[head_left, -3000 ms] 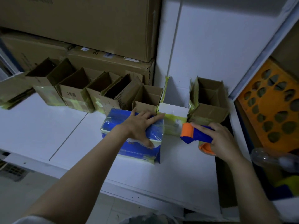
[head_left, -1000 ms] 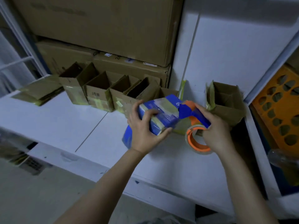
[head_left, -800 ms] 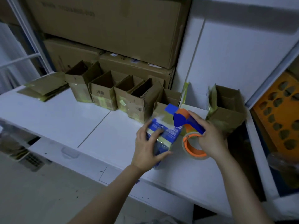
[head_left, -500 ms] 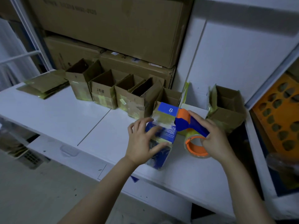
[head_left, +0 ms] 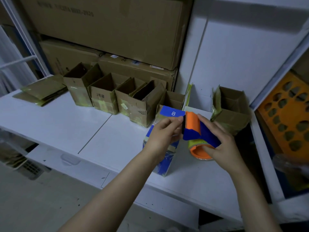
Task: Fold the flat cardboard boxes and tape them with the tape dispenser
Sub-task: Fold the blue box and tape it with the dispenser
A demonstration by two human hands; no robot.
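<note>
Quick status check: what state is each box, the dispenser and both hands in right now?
blue box: upright on the table, top flap raised.
tape dispenser: held at the blue box's top flap.
right hand: grips the tape dispenser.
left hand: fingers curled at the dispenser's front; whether they pinch tape is unclear.
brown boxes: folded, standing in a row, tops open.
flat cardboard stack: lying unfolded.

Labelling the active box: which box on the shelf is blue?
The blue box with a white 8 on its flap, up front, beside the tape dispenser in the right hand. The rest are brown boxes and one white box.
</note>
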